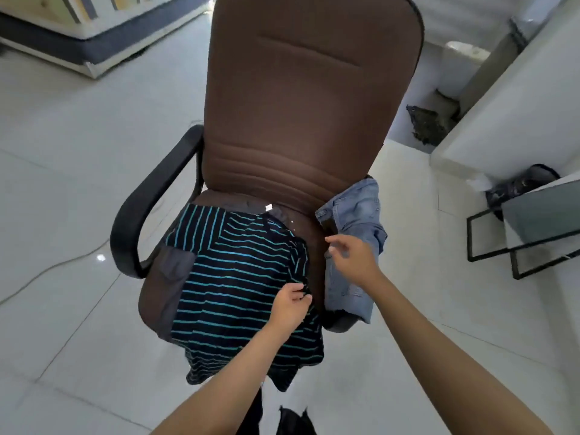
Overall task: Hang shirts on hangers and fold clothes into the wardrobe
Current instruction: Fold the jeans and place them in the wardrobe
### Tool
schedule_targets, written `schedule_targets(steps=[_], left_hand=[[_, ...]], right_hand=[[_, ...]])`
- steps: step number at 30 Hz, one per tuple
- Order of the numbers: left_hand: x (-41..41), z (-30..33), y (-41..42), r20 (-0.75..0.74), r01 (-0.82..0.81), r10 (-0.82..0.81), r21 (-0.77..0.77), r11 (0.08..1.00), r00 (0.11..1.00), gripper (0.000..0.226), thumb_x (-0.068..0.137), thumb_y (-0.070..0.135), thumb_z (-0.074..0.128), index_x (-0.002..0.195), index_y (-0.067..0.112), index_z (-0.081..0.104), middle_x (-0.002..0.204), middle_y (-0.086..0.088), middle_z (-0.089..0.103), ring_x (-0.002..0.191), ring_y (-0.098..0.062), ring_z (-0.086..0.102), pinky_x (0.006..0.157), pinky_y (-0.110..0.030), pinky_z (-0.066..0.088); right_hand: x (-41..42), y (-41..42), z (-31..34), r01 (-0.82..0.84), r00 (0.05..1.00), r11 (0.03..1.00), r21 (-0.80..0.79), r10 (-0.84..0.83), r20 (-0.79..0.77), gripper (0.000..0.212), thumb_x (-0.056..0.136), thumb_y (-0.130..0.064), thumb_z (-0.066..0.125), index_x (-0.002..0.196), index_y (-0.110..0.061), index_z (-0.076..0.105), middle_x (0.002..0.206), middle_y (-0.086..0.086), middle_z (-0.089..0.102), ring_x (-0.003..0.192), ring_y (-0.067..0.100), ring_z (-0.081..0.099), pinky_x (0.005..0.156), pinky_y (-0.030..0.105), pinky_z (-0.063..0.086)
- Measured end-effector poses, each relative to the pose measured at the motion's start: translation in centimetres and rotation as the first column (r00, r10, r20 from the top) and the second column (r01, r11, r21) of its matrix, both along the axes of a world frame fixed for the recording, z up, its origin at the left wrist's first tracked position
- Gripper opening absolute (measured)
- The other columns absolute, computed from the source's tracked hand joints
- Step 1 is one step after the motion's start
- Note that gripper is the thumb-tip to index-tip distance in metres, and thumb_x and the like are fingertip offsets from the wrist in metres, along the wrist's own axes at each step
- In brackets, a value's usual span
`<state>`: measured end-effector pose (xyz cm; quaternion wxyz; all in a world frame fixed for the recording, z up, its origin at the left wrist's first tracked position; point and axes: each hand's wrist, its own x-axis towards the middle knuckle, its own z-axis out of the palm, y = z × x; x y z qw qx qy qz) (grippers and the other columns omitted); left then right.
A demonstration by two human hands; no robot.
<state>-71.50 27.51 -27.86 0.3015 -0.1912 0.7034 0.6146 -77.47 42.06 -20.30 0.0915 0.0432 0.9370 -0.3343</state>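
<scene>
A dark shirt with teal stripes lies spread over the seat of a brown office chair, its lower part hanging off the front edge. My left hand pinches the shirt's right edge. Just right of the shirt, my right hand hovers with fingers apart, empty, in front of blue denim jeans draped over the chair's right armrest. A grey cloth peeks out under the shirt's left side.
The chair's black left armrest curves out over the white tiled floor. A mattress lies at the top left. A white counter and a black metal frame stand at the right. A cable runs across the floor.
</scene>
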Motion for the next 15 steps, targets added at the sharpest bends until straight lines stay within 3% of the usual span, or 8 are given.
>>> schedule_targets(steps=[2,6,8,10,12,15], left_hand=[[-1.4,-0.9,1.1,0.103,-0.068,0.063,0.037,0.997,0.993,0.034,0.091,0.015,0.059,0.124,0.01,0.051,0.12,-0.006,0.056,0.102,-0.016,0.055,0.088,-0.023,0.042],[-3.6,-3.4,2.9,0.272,-0.174,0.149,0.069,0.982,0.951,0.031,0.091,0.02,0.059,0.121,0.014,0.053,0.104,-0.003,0.057,0.104,-0.021,0.058,0.092,-0.029,0.045],[-4.4,-4.4,3.8,0.332,-0.232,0.195,0.075,0.97,0.923,0.034,0.09,0.024,0.06,0.122,0.016,0.053,0.109,-0.005,0.058,0.104,-0.022,0.058,0.093,-0.033,0.046],[-5.2,-5.4,4.9,0.405,-0.296,0.233,0.1,0.95,0.884,0.027,0.091,0.025,0.058,0.117,0.017,0.053,0.11,-0.006,0.059,0.096,-0.019,0.058,0.078,-0.029,0.048],[-5.9,-6.3,6.1,0.504,-0.364,0.257,0.125,0.923,0.824,0.008,0.094,0.025,0.055,0.099,0.019,0.053,0.091,-0.005,0.057,0.074,-0.015,0.053,0.057,-0.023,0.038],[-6.3,-7.3,8.3,0.631,-0.511,0.311,0.159,0.845,0.71,0.017,0.09,0.029,0.058,0.082,0.014,0.057,0.068,-0.005,0.052,0.057,-0.018,0.047,0.054,-0.025,0.036]], right_hand=[[-2.5,1.2,-0.6,-0.045,0.998,0.998,0.052,0.042,0.055,0.027,0.093,-0.014,0.055,0.119,-0.015,0.063,0.117,0.007,0.061,0.106,0.022,0.056,0.09,0.026,0.042],[-7.7,3.6,-2.2,-0.138,0.982,0.984,0.112,0.122,0.142,0.029,0.094,-0.015,0.054,0.122,-0.014,0.061,0.115,0.013,0.061,0.106,0.026,0.057,0.091,0.033,0.046],[-10.4,4.8,-3.0,-0.199,0.971,0.97,0.142,0.175,0.165,0.03,0.094,-0.014,0.054,0.123,-0.013,0.061,0.115,0.015,0.062,0.107,0.028,0.058,0.092,0.034,0.046],[-13.6,5.9,-3.8,-0.285,0.95,0.944,0.167,0.255,0.181,0.03,0.094,-0.013,0.054,0.123,-0.011,0.062,0.118,0.016,0.061,0.109,0.029,0.057,0.091,0.028,0.042],[-17.0,7.0,-4.9,-0.374,0.923,0.906,0.198,0.342,0.176,0.029,0.093,-0.011,0.054,0.121,-0.01,0.063,0.121,0.016,0.06,0.112,0.03,0.056,0.09,0.024,0.037],[-21.9,8.2,-7.0,-0.54,0.842,0.782,0.312,0.505,0.19,0.03,0.09,-0.014,0.055,0.119,-0.016,0.065,0.115,0.017,0.06,0.112,0.036,0.05,0.097,0.037,0.04]])
